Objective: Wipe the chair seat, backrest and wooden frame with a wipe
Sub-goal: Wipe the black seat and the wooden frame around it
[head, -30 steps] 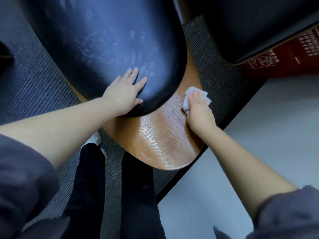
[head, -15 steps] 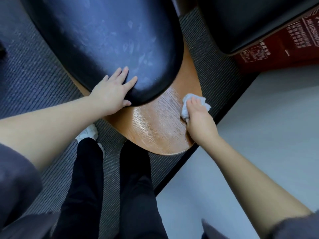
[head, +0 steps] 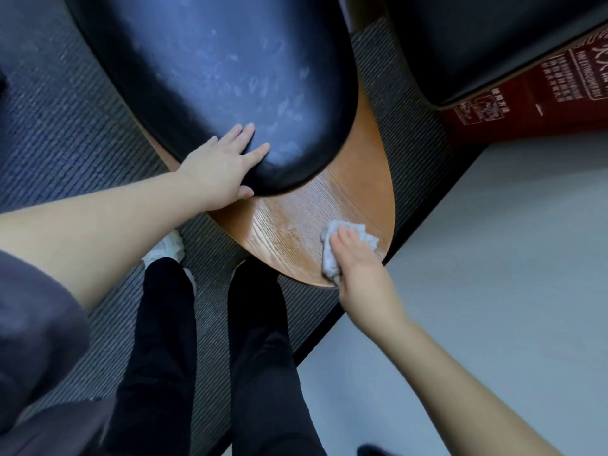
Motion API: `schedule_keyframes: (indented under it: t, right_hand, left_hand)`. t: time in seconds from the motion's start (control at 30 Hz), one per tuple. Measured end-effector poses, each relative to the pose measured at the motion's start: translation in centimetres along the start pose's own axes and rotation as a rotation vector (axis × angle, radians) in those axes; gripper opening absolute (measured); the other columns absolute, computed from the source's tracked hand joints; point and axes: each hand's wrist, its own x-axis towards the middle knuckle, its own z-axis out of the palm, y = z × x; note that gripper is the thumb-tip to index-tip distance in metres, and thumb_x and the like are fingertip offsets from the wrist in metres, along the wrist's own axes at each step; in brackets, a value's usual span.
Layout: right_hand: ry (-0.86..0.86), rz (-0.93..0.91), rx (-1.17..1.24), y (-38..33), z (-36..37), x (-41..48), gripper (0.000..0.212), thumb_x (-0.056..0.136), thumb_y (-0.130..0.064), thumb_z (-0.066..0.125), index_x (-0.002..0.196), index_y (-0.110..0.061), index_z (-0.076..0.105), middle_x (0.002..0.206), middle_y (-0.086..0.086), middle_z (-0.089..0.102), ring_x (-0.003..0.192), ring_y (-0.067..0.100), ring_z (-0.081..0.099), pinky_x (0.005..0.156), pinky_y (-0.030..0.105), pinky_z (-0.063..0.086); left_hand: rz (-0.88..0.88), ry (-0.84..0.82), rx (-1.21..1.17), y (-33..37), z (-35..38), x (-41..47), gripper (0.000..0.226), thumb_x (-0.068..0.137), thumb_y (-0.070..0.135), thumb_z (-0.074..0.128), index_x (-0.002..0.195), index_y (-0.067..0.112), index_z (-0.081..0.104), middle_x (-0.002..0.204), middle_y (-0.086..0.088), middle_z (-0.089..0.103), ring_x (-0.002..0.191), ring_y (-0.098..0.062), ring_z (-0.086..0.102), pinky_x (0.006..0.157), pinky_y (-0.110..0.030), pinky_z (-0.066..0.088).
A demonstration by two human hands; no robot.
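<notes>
Nearer than a second ago, my right hand (head: 362, 274) presses the wipe (head: 366, 236) flat-fingered just beside the wooden frame (head: 289, 232) edge, so I fear it slips off; my left hand (head: 217, 169) lies flat on the cushion (head: 214, 60).

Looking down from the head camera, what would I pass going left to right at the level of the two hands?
In order: grey carpet → left hand, flat on the black cushion → bare wooden frame → wipe, pressed down by the right hand → pale floor.
</notes>
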Motion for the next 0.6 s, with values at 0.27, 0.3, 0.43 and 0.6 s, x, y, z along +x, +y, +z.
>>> schedule_keyframes:
  t: [0.27,0.3,0.43,0.6]
  right_hand:
    - [0.073,0.258,-0.01,0.3,0.2,10.1,0.03,0.059,-0.009,0.035,0.084,-0.012,0.051,0.1,0.011,0.045,0.086,0.018,0.046,0.073,0.027,0.038]
    - [0.11,0.308,-0.006,-0.9,1.3,11.1,0.034,0.065,-0.006,0.041,0.096,-0.009,0.055,0.109,0.014,0.047,0.097,0.022,0.047,0.083,0.029,0.039]
    - [0.15,0.107,-0.109,-8.5,6.4,9.0,0.062,0.079,-0.009,0.05,0.139,0.0,0.036,0.137,0.014,0.038,0.13,0.029,0.032,0.11,0.035,0.023]
    - [0.161,0.247,0.016,-6.5,4.2,7.3,0.054,0.075,-0.003,0.039,0.128,-0.003,0.047,0.128,0.016,0.048,0.119,0.033,0.047,0.095,0.041,0.042]
  left_hand:
    - [-0.009,0.012,-0.002,-1.9,0.8,-1.3,0.087,0.09,0.043,0.063,0.155,0.027,0.008,0.162,-0.012,-0.005,0.15,-0.027,-0.001,0.116,-0.049,0.019]
    - [0.004,0.011,-0.008,-2.5,0.9,-1.4,0.088,0.089,0.042,0.064,0.155,0.027,0.009,0.163,-0.012,-0.005,0.15,-0.027,0.0,0.117,-0.049,0.019]
    - [0.039,-0.001,-0.018,-5.1,0.6,-1.7,0.092,0.084,0.038,0.072,0.155,0.027,0.015,0.163,-0.011,-0.002,0.15,-0.028,0.002,0.116,-0.052,0.019]
    - [-0.006,-0.031,0.024,-9.0,-0.8,-1.6,0.09,0.086,0.038,0.07,0.155,0.029,0.013,0.163,-0.012,-0.005,0.15,-0.027,-0.001,0.118,-0.05,0.016]
